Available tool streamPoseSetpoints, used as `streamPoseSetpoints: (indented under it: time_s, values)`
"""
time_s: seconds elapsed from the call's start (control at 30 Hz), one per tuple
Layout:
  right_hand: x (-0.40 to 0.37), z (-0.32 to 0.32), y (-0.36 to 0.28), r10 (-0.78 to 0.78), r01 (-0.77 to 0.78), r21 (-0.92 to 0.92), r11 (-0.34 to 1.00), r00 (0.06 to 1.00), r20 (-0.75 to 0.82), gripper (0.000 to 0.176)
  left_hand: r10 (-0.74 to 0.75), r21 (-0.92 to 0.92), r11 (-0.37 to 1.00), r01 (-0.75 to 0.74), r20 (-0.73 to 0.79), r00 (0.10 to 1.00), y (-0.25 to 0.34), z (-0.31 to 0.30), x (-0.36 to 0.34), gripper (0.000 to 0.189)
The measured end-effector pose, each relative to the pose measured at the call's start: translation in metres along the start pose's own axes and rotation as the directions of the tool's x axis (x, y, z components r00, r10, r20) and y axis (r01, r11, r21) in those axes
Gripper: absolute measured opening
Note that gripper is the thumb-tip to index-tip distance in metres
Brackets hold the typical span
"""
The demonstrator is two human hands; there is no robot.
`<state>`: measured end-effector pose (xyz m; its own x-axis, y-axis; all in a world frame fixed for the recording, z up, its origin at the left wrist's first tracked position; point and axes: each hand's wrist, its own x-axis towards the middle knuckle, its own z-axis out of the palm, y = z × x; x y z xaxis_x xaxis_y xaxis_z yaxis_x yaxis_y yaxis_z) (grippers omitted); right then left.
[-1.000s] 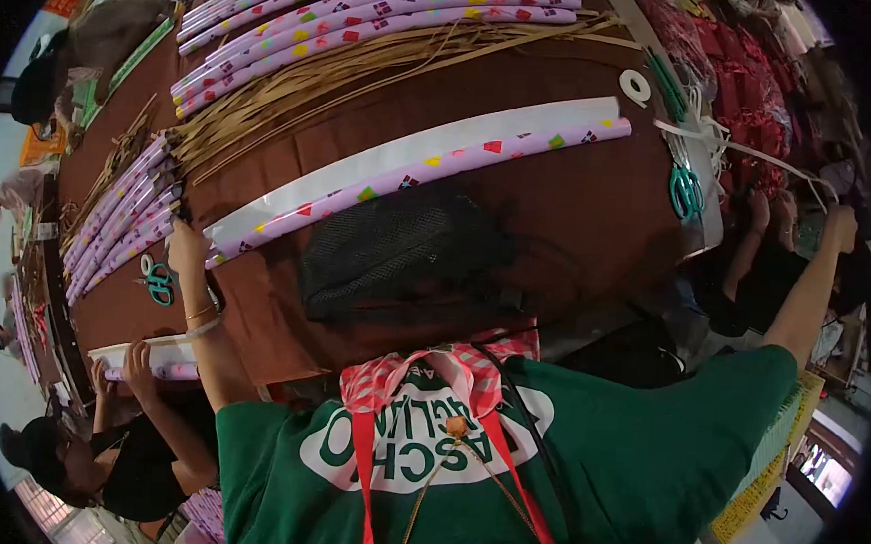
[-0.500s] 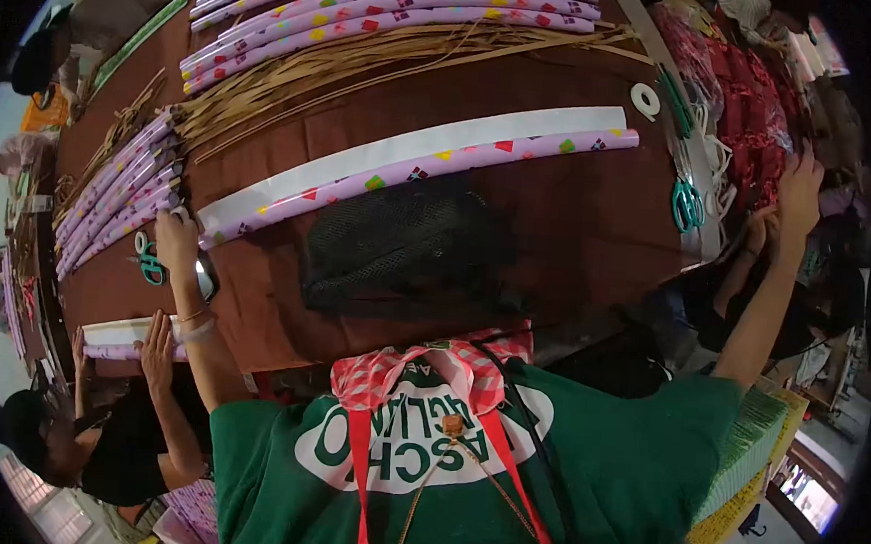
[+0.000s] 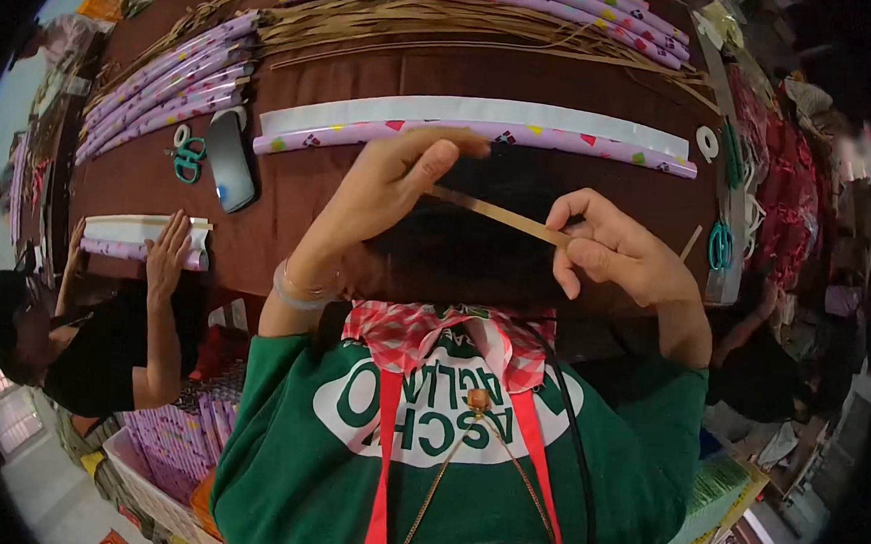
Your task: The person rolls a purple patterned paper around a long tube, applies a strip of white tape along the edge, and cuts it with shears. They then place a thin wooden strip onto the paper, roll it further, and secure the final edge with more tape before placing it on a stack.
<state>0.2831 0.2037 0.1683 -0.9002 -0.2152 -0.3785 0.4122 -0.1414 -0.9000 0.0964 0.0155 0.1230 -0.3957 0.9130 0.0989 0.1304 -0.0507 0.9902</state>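
Observation:
Between thumb and fingers of my right hand [image 3: 616,251] is a thin tan strip [image 3: 509,217], which slants up to my left hand [image 3: 391,185]. My left hand has its fingers stretched out and its thumb apart, with the strip's far end at its palm side; the contact there is partly hidden. Just beyond both hands lies a partly rolled purple patterned paper [image 3: 603,148], its white underside [image 3: 565,115] showing along the far edge. Dark material lies below my hands, its outline hard to make out.
A phone [image 3: 231,165] and teal scissors [image 3: 188,160] lie at left, by bundled purple rolls [image 3: 168,86]. Long tan strips [image 3: 450,32] lie across the back. More scissors [image 3: 720,247] and a white tape roll [image 3: 707,144] are at right. A co-worker's hand [image 3: 168,251] presses paper at left.
Both my hands have come in from far left and far right to the middle. A tan strip is now in my right hand. The view has shifted, and the phone shows fully.

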Motion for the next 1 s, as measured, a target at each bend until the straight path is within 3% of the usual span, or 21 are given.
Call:
streamPoseSetpoints:
  time_s: [0.07,0.1,0.13,0.2,0.3,0.33,0.37,0.4,0.43,0.5,0.53,0.6,0.77,0.83,0.87,0.93,0.97,1.0]
  values:
    - [0.005,0.002,0.002,0.002,-0.001,-0.028,1.0,0.999,0.039,0.03,-0.155,0.074,0.987,0.142,0.213,0.965,-0.003,-0.009,-0.006,0.037]
    - [0.008,0.002,0.002,0.004,-0.002,-0.035,0.999,0.999,0.048,0.03,-0.25,-0.047,0.962,0.269,0.245,0.937,-0.006,-0.009,-0.01,0.036]
    - [0.01,0.003,0.003,0.009,-0.006,-0.052,0.999,0.998,0.061,0.031,-0.251,-0.049,0.962,0.27,0.238,0.938,-0.005,-0.011,-0.012,0.036]
    - [0.013,0.006,0.006,0.018,-0.013,-0.068,0.998,0.997,0.074,0.031,-0.206,0.364,0.928,0.085,0.309,0.928,0.001,-0.015,-0.012,0.033]
    - [0.017,0.01,0.008,-0.054,0.057,-0.101,0.993,0.998,0.036,0.03,-0.299,0.323,0.932,0.165,0.429,0.852,0.005,-0.023,-0.018,0.027]
    - [0.017,0.011,0.006,-0.106,0.067,-0.392,0.918,0.991,-0.077,0.027,-0.3,0.325,0.931,0.164,0.427,0.853,0.002,-0.026,-0.022,0.027]
    - [0.017,0.013,0.005,-0.187,0.034,-0.645,0.764,0.968,-0.17,0.025,-0.056,0.477,0.871,-0.113,0.327,0.943,-0.003,-0.027,-0.028,0.025]
    - [0.019,0.013,0.016,-0.417,0.084,-0.81,0.581,0.885,-0.208,0.017,0.215,0.628,0.7,-0.341,0.271,0.938,-0.007,-0.028,-0.033,0.025]
    - [0.021,0.013,0.02,-0.417,0.083,-0.807,0.584,0.884,-0.211,0.017,0.212,0.627,0.7,-0.341,0.274,0.938,-0.007,-0.028,-0.04,0.025]
    - [0.023,0.012,0.025,-0.558,0.177,-0.855,0.487,0.816,-0.149,0.015,0.48,0.909,0.138,-0.394,0.287,0.829,-0.006,-0.025,-0.051,0.03]
    - [0.024,0.013,0.026,-0.556,0.177,-0.853,0.491,0.818,-0.15,0.015,0.514,0.912,0.119,-0.393,0.282,0.81,-0.006,-0.022,-0.053,0.033]
    - [0.025,0.018,0.03,-0.636,0.154,-0.879,0.451,0.746,-0.196,0.015,0.528,0.906,0.199,-0.375,0.223,0.819,-0.013,-0.019,-0.053,0.035]
    - [0.028,0.018,0.042,-0.666,0.149,-0.867,0.475,0.705,-0.244,0.015,0.517,0.844,0.401,-0.355,0.111,0.848,-0.031,-0.017,-0.053,0.036]
    - [0.031,0.017,0.045,-0.665,0.15,-0.865,0.48,0.705,-0.247,0.015,0.393,0.776,0.582,-0.244,-0.005,0.919,-0.03,-0.018,-0.053,0.034]
    - [0.031,0.016,0.047,-0.65,0.136,-0.851,0.507,0.709,-0.274,0.014,0.388,0.776,0.583,-0.241,-0.005,0.922,-0.03,-0.018,-0.053,0.034]
    - [0.033,0.014,0.048,-0.632,0.125,-0.833,0.538,0.714,-0.301,0.014,0.24,0.712,0.693,-0.114,-0.079,0.968,-0.03,-0.021,-0.054,0.03]
    - [0.032,0.012,0.047,-0.554,0.098,-0.771,0.63,0.752,-0.357,0.013,0.235,0.712,0.693,-0.109,-0.081,0.969,-0.031,-0.024,-0.054,0.03]
    - [0.032,0.01,0.047,-0.469,0.065,-0.7,0.711,0.786,-0.404,0.013,0.096,0.633,0.774,-0.011,-0.101,0.99,-0.031,-0.027,-0.054,0.028]
